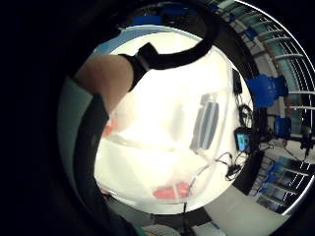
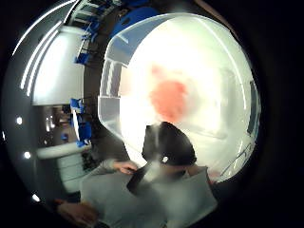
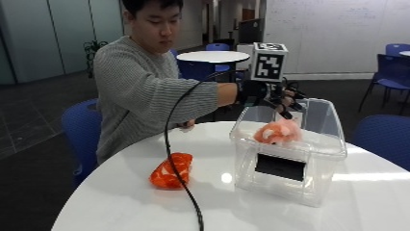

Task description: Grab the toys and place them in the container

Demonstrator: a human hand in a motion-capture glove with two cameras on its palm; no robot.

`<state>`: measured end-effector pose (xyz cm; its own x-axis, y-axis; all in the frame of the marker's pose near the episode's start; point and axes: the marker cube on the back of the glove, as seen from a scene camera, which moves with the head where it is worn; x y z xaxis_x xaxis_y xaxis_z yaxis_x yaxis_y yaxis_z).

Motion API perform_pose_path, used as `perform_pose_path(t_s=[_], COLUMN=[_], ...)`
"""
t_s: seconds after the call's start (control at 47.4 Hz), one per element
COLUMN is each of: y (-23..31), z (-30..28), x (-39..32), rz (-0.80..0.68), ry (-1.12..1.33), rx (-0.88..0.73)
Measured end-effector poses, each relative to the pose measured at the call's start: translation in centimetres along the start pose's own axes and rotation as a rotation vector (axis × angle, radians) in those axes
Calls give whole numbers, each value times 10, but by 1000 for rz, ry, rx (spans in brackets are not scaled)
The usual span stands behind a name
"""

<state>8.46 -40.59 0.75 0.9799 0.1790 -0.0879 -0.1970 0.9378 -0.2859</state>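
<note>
A clear plastic container (image 3: 323,159) stands on the round white table (image 3: 128,202). My gloved right hand (image 3: 272,96) hovers over its back rim with the fingers spread and pointing down, holding nothing. Just below the hand, a pink and orange plush toy (image 3: 278,133) is inside the container near its top; it shows blurred (image 2: 168,97) in the thumb side palm view. A second orange toy (image 3: 172,170) lies on the table to the left of the container. The little finger side view looks into the container (image 1: 147,147), with an orange patch (image 1: 172,191) at its edge.
The person's bare left hand (image 3: 187,124) rests at the table's far edge. A black cable (image 3: 183,185) runs across the table past the orange toy. Blue chairs (image 3: 80,130) (image 3: 383,134) stand on both sides. A black label (image 3: 280,167) marks the container's front.
</note>
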Motion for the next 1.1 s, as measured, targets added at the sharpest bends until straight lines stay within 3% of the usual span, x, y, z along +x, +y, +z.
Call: perform_pose_path(t_s=[0.105, 0.295, 0.443, 0.527, 0.654, 0.823, 0.97, 1.097], y=[45, 188, 262, 280, 287, 286, 291, 294], z=[-13, -24, -18, -11, 12, 80, 151, 173], x=[11, 79, 148, 168, 165, 137, 130, 131], rz=[-40, -164, 91, 162, 128, 40, 63, 83], ry=[-36, 36, 135, 89, 69, -2, -22, -21], rx=[25, 101, 163, 159, 144, 61, -55, -65])
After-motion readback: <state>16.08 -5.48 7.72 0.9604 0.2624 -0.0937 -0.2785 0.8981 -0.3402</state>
